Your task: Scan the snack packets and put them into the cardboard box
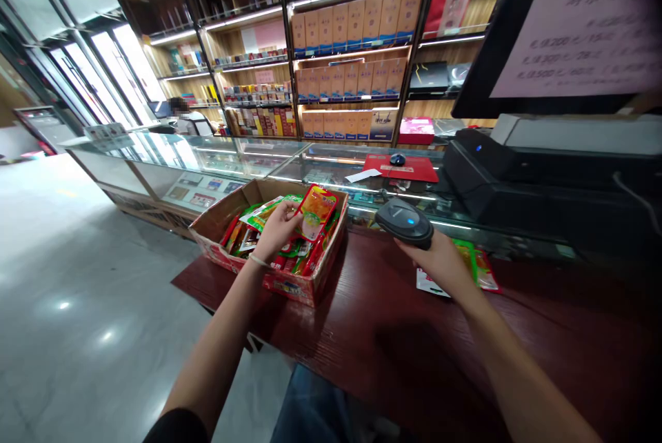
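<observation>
My left hand is closed on a red and orange snack packet, holding it up just above an open cardboard box full of several colourful snack packets. My right hand grips a dark handheld barcode scanner with a blue light, raised over the dark red wooden table. Under and behind my right hand lie a few flat packets on the table.
A glass display counter runs behind the table, with a red mat and mouse on it. A black register and monitor stand at right. Shelves of boxes fill the back wall. A person sits far left.
</observation>
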Demonstrator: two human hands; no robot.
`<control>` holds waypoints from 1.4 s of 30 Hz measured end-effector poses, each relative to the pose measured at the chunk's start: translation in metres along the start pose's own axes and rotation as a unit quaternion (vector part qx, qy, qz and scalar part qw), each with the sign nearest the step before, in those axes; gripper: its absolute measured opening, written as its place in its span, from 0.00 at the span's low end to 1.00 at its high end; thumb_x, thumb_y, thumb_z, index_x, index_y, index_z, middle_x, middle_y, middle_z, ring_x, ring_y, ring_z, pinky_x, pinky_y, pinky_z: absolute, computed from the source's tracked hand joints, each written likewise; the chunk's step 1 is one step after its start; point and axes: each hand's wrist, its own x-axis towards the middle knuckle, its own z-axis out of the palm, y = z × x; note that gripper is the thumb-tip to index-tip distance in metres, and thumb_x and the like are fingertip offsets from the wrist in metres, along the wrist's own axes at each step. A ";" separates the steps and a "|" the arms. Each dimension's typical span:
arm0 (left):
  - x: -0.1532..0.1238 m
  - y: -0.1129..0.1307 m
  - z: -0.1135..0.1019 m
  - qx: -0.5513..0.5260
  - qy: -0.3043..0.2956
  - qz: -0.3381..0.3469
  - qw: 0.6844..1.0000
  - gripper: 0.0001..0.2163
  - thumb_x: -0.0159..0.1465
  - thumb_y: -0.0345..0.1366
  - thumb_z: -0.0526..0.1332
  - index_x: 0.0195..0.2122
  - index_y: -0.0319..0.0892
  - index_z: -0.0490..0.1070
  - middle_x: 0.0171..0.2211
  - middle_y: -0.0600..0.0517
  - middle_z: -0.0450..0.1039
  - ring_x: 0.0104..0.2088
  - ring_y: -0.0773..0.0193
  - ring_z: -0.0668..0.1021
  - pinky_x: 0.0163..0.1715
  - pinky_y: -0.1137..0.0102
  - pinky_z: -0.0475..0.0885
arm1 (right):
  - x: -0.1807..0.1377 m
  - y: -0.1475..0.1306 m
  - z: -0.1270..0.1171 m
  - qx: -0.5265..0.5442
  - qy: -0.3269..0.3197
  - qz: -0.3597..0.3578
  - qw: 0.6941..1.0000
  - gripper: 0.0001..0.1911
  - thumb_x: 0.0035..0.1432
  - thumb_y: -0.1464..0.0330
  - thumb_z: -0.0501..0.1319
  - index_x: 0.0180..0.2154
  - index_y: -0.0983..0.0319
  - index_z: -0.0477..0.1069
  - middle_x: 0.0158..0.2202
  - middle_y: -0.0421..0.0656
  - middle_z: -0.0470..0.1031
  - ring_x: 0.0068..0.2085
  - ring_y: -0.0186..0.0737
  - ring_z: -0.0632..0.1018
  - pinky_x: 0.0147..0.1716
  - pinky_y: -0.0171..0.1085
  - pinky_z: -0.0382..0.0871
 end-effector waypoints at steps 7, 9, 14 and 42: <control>-0.032 0.042 0.056 -0.283 -0.057 -0.052 0.956 0.17 0.54 0.33 0.68 0.44 0.42 0.68 0.35 0.53 0.74 0.29 0.70 0.76 0.27 0.76 0.72 | 0.003 0.003 -0.032 0.026 0.053 0.036 0.998 0.18 0.50 0.55 0.66 0.34 0.63 0.76 0.22 0.43 0.76 0.25 0.44 0.77 0.25 0.38 0.69; -0.040 0.046 0.084 -0.362 -0.114 -0.089 0.921 0.13 0.57 0.32 0.66 0.43 0.41 0.69 0.34 0.53 0.72 0.27 0.72 0.74 0.25 0.78 0.70 | 0.003 0.004 -0.044 0.058 0.064 0.061 0.994 0.18 0.50 0.54 0.66 0.31 0.63 0.75 0.17 0.40 0.72 0.19 0.39 0.72 0.20 0.36 0.65; -0.040 0.022 0.149 -0.505 -0.245 -0.221 0.797 0.03 0.62 0.30 0.60 0.37 0.41 0.68 0.31 0.54 0.67 0.23 0.76 0.67 0.20 0.81 0.61 | -0.002 0.008 -0.067 0.094 0.122 0.061 0.986 0.21 0.49 0.54 0.67 0.35 0.65 0.75 0.19 0.41 0.73 0.19 0.35 0.70 0.19 0.34 0.64; -0.024 -0.093 0.209 -0.498 -0.282 -0.316 0.757 0.23 0.65 0.48 0.55 0.55 0.39 0.69 0.53 0.40 0.73 0.42 0.63 0.79 0.40 0.69 0.75 | -0.061 0.088 -0.049 0.014 0.026 0.117 0.993 0.23 0.52 0.65 0.66 0.51 0.60 0.72 0.47 0.47 0.79 0.47 0.48 0.79 0.46 0.42 0.71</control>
